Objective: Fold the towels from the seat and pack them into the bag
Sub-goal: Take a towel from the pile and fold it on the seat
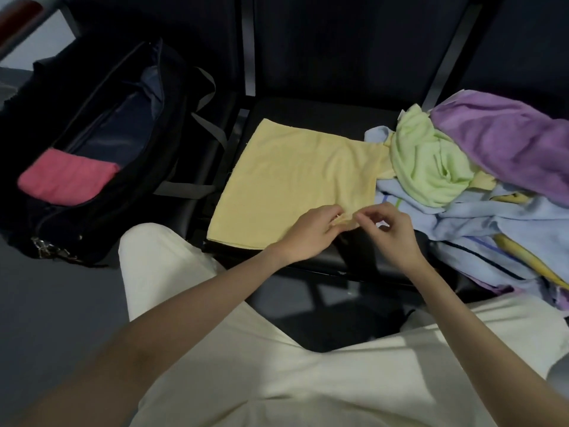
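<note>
A row of dark seats (354, 124) was set across the middle of the view, the cushions black and slightly glossy, the backrests rising dark behind them. Narrow black uprights (248, 47) were seen between the backrests. Below and to the left, a grey floor (55, 303) was laid out, plain and matt. At the upper left corner a reddish-brown rail (17, 18) was caught, blurred, with a pale wall (37, 44) beside it. The scene was dimly lit, and soft shadows were cast under the front edge of the seats.
</note>
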`<control>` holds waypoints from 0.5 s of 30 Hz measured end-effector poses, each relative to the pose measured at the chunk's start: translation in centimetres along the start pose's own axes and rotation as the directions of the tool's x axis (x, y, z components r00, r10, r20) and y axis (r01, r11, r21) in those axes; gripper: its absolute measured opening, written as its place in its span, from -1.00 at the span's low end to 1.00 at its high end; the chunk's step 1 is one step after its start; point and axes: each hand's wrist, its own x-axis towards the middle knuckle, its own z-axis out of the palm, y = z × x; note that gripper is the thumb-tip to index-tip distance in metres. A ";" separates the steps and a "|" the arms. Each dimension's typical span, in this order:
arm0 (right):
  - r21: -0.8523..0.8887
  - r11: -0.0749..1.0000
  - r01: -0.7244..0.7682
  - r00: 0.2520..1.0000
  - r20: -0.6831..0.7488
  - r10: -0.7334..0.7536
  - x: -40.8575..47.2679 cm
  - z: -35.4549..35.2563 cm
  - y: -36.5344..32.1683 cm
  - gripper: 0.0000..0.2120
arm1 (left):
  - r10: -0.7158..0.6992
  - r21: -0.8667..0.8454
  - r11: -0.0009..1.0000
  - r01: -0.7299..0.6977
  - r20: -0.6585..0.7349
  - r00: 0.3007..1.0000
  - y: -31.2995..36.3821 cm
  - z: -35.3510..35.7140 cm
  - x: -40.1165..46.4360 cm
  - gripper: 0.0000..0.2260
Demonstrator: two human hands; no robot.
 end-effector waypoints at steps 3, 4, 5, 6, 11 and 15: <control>0.031 0.971 -0.238 0.955 -0.174 0.240 3.4 0.1 2.8 -0.71 | -0.008 -0.017 1.000 0.008 -0.028 1.000 -0.1 -0.4 -0.1 -0.87; 0.049 0.950 -0.307 0.929 -0.201 0.311 4.7 0.1 3.4 -0.63 | -0.016 -0.037 0.999 0.015 -0.039 0.999 -0.2 -0.6 -0.1 -0.87; 0.039 0.939 -0.342 0.915 -0.215 0.342 6.0 0.2 3.9 -0.58 | -0.030 -0.061 0.998 0.027 -0.043 0.999 -0.2 -0.8 -0.2 -0.88; -0.008 0.938 -0.347 0.916 -0.215 0.338 7.2 0.2 3.9 -0.56 | -0.049 -0.095 0.994 0.045 -0.036 0.998 -0.2 -1.0 -0.2 -0.89; -0.237 0.915 -0.328 0.931 -0.243 0.271 13.0 1.0 3.0 -0.53 | -0.109 -0.297 0.947 0.119 0.048 0.993 -0.6 -1.1 -0.3 -0.94; -0.289 0.904 -0.315 0.936 -0.251 0.246 15.9 1.1 3.5 -0.68 | -0.184 -0.377 0.900 0.218 0.125 0.975 -1.2 -0.7 -0.3 -0.94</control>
